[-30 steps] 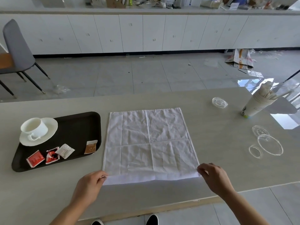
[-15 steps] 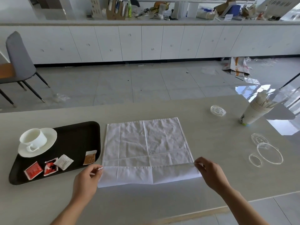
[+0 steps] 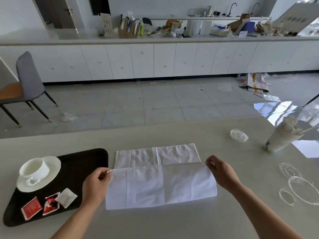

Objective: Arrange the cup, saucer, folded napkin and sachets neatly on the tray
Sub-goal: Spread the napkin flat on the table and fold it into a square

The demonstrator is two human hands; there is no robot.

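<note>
Both hands are pinching one hem of the white square cloth napkin point(image 3: 160, 183), which is lying on the beige table point(image 3: 189, 221) just right of the black rounded tray point(image 3: 82, 163). Left hand point(image 3: 95, 185) is clamped on the left corner, right hand point(image 3: 221, 173) on the right. The hem is running left-right; the uncovered far strip is lying directly beyond both hands, equally near each. Fold judged partway.

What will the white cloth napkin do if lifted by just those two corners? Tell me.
The napkin will likely sag between the left hand and right hand: it looks thin and creased. It is probably light. The loose fold may fall open.
</note>
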